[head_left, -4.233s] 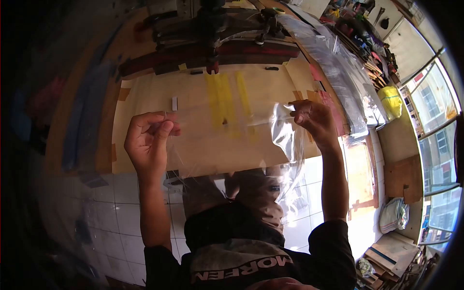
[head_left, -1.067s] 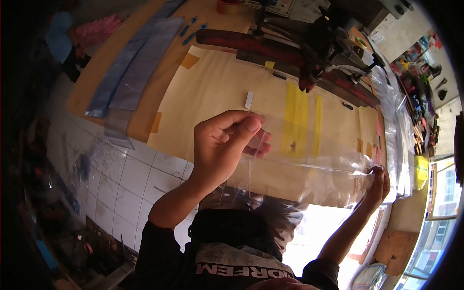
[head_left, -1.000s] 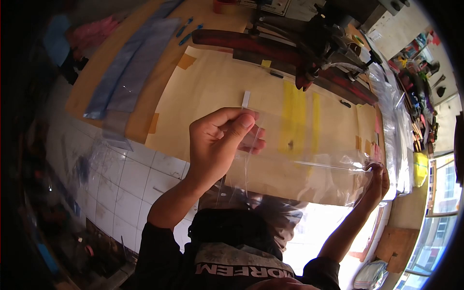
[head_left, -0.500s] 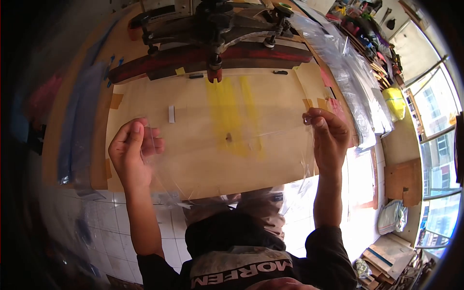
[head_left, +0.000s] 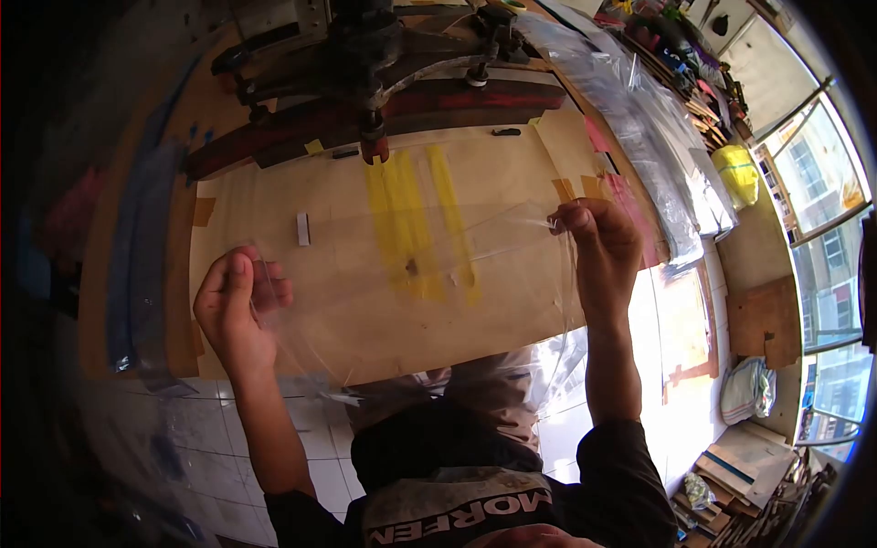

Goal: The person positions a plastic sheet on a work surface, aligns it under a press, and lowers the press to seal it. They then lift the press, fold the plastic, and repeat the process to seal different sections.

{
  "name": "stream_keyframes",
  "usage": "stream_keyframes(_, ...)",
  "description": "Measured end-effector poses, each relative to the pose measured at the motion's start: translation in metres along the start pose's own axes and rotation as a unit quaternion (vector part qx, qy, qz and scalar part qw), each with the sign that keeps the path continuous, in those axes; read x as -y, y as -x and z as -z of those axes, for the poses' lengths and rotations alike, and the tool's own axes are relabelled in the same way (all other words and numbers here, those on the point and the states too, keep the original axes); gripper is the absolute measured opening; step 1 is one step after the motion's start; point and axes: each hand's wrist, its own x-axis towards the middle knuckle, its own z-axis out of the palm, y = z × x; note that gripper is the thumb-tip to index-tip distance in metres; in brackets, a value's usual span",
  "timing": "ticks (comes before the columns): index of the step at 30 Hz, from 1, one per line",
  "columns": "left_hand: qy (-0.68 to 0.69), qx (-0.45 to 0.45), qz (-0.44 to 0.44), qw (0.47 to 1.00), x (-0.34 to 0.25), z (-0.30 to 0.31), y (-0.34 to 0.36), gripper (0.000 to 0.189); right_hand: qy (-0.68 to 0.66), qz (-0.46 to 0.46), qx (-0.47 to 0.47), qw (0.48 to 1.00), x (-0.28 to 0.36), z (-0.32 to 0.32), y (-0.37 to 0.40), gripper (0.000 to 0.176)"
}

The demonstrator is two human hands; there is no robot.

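Observation:
A clear plastic sheet (head_left: 411, 242) stretches between my two hands above a tan board (head_left: 365, 320) with yellow streaks. Its left edge is pinched by my left hand (head_left: 239, 306), thumb against fingers. On the other side my right hand (head_left: 598, 242) grips the sheet's upper right corner between thumb and curled fingers. The lower part of the sheet sags over the board's near edge. Beneath it, a small white strip (head_left: 303, 229) lies on the board.
A black metal press frame (head_left: 402, 68) with a long dark red bar (head_left: 283, 128) spans the board's far side. Stacked clear plastic (head_left: 630, 119) lies along the right, blue-tinted plastic (head_left: 137, 265) along the left. A yellow bag (head_left: 736, 175) sits farther right.
The camera view has shifted slightly. My left hand sits a little lower and my right hand a little farther left in view, both still holding the sheet.

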Motion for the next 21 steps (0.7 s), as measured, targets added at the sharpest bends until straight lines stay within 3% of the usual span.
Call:
stream_keyframes(6, 0.003, 0.003, -0.025, 1.0, 0.007, 0.0, 0.006, 0.022, 0.09, 0.017, -0.044, 0.995, 0.006, -0.006, 0.002, 0.017)
stream_keyframes(8, 0.005, 0.014, -0.026, 1.0, 0.006, -0.001, 0.008, 0.021, 0.203, 0.058, -0.041, 0.977, 0.009, -0.004, 0.001, 0.017)
stream_keyframes(18, -0.001, -0.003, -0.046, 0.999, 0.01, -0.01, 0.011, 0.02, 0.144, 0.012, -0.054, 0.988, 0.001, -0.003, 0.001, 0.013)
stream_keyframes(21, -0.063, -0.002, -0.117, 0.991, 0.014, -0.013, 0.011, 0.021, 0.139, 0.015, -0.047, 0.989, 0.006, -0.005, 0.0, 0.014)
